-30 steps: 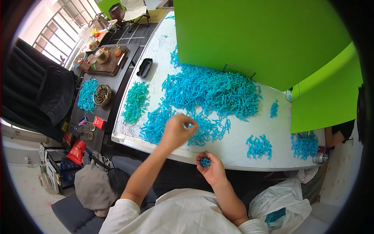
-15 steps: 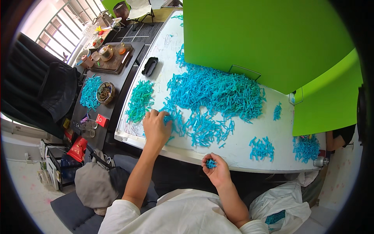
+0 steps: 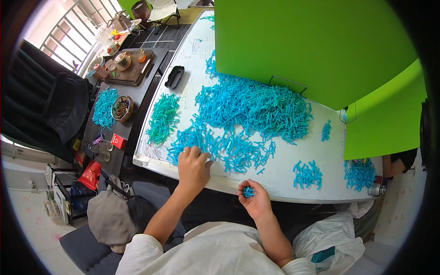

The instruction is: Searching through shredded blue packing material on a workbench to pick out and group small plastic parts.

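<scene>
Small blue plastic pieces, thin and short, lie in a large heap (image 3: 252, 107) on the white tabletop (image 3: 215, 178). A looser spread of blue pieces (image 3: 240, 153) reaches toward me from the heap. At its near left edge my left hand (image 3: 193, 172) is bent over the table, fingers curled down. The fingertips are partly hidden, so anything pinched there cannot be made out. My right hand (image 3: 256, 201) is palm up by the table's near edge, fingers curled around a small bunch of blue pieces (image 3: 248, 192). Left of the spread lies a pile of green pieces (image 3: 162, 119).
Smaller blue piles (image 3: 308, 175) sit on the right. Green panels (image 3: 311, 46) stand over the table's far side. A black tray (image 3: 174, 77) lies at the left. Beyond, a dark side table (image 3: 151, 68) holds a tea set. Another person's arm (image 3: 395, 166) shows at far right.
My left hand has moved right and toward me, away from beside the green pile, uncovering blue pieces there. My right hand stays in place with its bunch.
</scene>
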### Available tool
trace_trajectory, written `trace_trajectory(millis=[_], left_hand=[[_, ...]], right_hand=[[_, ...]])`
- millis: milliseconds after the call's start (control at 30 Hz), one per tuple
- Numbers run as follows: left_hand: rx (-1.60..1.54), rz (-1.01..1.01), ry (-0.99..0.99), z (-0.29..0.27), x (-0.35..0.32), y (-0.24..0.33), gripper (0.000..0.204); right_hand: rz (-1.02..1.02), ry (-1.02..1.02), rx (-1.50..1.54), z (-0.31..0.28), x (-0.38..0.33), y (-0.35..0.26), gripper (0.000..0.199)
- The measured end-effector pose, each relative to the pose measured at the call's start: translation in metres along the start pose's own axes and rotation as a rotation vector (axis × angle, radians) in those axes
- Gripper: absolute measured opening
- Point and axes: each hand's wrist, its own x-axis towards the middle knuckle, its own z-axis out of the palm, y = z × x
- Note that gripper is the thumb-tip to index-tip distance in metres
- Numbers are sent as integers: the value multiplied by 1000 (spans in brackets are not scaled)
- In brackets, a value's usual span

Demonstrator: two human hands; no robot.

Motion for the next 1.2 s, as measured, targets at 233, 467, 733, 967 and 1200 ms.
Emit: trace_trajectory(millis=[233,467,733,967,1200], left_hand=[[71,58,-12,15,-16,0,17],[-29,-60,30,22,-17,4,18],[61,-80,22,24,-13,4,14],[58,-286,28,-2,-18,21,7],[-343,-198,-25,7,-8,60,11]], right_hand=[[-7,3,-1,-1,-1,1,25],[-15,-7,0,-3,0,2,24],[-2,-16,10,-7,0,3,25],[2,-26,27,-9,-1,2,25],[11,-9,29,-8,1,4,25]])
